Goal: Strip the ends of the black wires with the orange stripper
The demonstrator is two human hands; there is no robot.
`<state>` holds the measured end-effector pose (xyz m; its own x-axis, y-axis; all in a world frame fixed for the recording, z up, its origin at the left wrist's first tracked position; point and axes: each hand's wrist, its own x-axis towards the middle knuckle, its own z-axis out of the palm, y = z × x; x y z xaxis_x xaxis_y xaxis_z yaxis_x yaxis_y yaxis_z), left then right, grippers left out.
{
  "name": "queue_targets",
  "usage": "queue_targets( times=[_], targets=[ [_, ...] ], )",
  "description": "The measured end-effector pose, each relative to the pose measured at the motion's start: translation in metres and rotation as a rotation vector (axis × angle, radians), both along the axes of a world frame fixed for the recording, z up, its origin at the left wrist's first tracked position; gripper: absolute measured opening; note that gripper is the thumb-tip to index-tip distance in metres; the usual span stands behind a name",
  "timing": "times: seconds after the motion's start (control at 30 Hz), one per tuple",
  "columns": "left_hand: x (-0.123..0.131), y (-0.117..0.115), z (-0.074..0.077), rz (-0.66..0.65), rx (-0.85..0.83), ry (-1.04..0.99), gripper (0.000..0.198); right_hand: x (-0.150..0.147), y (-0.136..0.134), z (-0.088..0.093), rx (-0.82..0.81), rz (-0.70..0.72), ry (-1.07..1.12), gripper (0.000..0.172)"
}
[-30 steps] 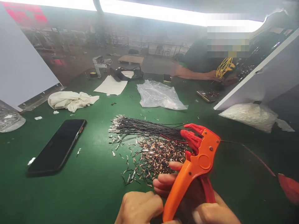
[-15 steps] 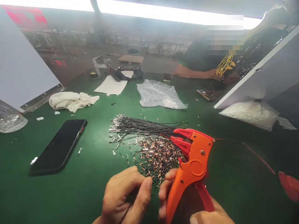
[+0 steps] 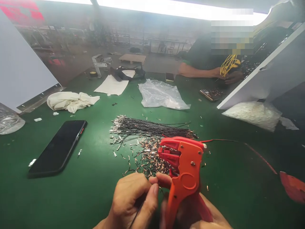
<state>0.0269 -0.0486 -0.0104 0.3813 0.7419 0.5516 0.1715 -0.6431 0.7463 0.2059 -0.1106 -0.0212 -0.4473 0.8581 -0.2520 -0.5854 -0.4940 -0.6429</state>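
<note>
My left hand (image 3: 135,200) is closed in a pinch around a thin black wire (image 3: 137,213), whose end is hidden by the fingers. Wrapped around the handles of an orange and red wire stripper (image 3: 187,178) is my right hand (image 3: 202,213). The stripper stands upright, its red jaws pointing left and apart from the wire. A fingertip of my right hand meets the pinched fingers of my left. Behind the jaws lies a bundle of black wires (image 3: 147,126) with metal terminals at the left end. A heap of stripped wire scraps (image 3: 150,156) sits just below the bundle.
A black phone (image 3: 58,148) lies at left, with a white cloth (image 3: 72,101) behind it. A clear plastic bag (image 3: 163,95) and paper (image 3: 112,85) lie farther back. At right are a white panel (image 3: 262,66) and a filled bag (image 3: 252,114). A co-worker's hands (image 3: 226,76) hold yellow wires.
The wire stripper in my right hand has moved left and slightly down, closer to my left hand. My left hand has shifted slightly right, and the fingers of both hands now meet.
</note>
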Motion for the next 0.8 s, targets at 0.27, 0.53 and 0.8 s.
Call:
queue_targets(
  times=[0.27,0.53,0.8],
  targets=[
    [-0.008,0.011,0.007,-0.011,0.189,0.162,0.019,0.004,0.008,0.02,0.08,0.042,0.125,0.061],
    [-0.019,0.014,0.029,0.043,0.186,0.09,0.024,0.004,0.005,0.018,0.12,-0.052,0.111,0.061],
    [-0.019,0.005,0.034,0.037,0.132,0.122,0.027,-0.005,0.004,0.005,0.18,0.066,0.125,0.05]
  ],
)
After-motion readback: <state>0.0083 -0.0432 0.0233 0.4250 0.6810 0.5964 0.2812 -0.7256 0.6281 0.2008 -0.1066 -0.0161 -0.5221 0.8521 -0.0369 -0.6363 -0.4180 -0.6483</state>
